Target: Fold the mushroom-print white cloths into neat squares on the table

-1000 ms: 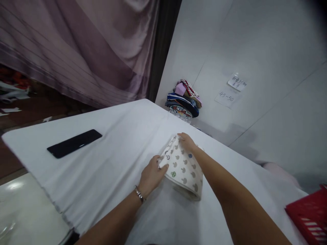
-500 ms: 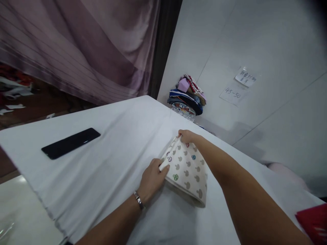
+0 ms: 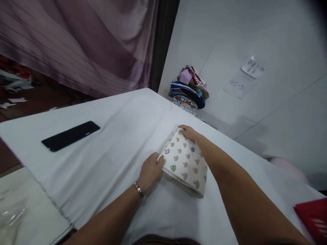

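A folded white cloth with a print of grey, green, blue and red mushrooms is held over the white-covered table. My left hand, a silver bracelet at its wrist, pinches the cloth's near-left corner between thumb and fingers. At the far corner, my right hand grips the cloth's upper edge, its fingertips partly hidden by the fabric. The folded layers show along the cloth's near edge, which stands slightly off the table.
A black phone lies on the left of the table. Folded clothes are stacked by the wall, below paper notes. Something red lies at the right edge. A pink curtain hangs behind.
The view has shifted slightly, so the table and cloth appear a little higher. Both hands keep their grip on the cloth, which has barely moved.
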### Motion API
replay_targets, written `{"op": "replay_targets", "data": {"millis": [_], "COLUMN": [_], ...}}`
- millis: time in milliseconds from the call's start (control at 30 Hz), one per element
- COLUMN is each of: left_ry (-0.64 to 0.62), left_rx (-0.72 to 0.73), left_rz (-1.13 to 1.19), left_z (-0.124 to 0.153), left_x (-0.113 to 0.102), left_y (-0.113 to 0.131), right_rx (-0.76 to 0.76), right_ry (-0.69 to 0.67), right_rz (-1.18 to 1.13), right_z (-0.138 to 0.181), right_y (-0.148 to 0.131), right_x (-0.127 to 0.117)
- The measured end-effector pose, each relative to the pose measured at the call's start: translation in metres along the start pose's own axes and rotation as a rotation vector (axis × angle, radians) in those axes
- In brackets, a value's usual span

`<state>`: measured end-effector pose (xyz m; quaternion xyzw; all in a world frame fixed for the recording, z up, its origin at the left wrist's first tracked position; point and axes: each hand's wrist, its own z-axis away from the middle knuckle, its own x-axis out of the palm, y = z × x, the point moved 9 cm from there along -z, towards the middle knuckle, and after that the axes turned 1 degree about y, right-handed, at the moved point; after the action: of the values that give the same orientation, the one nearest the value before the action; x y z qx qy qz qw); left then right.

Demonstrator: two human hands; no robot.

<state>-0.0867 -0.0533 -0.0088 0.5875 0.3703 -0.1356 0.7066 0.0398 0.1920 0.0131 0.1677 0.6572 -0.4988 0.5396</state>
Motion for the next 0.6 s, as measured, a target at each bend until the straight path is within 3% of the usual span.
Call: {"op": "replay_targets", "data": {"millis": [167, 300, 467, 600], "left_ry": [-0.007, 0.006, 0.067, 0.107], "left_rx": [0.008, -0.02, -0.026, -0.025], "left_rz": [-0.057, -0.071, -0.041, 0.017], "left_z": [-0.004, -0.005, -0.008, -0.012], "left_x": [-0.001, -0.003, -0.005, -0.004], "left_y": [0.0, -0.001, -0.004, -0.007], "right_rx": [0.123, 0.011, -0.184, -0.162], "right_ry": [0.052, 0.166, 0.142, 0.077], "right_rz": [0.117, 0.228, 0.038, 0.048], "right_z": [0.014, 0.041, 0.115, 0.169], "right_y": [0.017, -0.013, -0.052, -0.039], "right_x": [-0.001, -0.009, 0.002, 0.023]}}
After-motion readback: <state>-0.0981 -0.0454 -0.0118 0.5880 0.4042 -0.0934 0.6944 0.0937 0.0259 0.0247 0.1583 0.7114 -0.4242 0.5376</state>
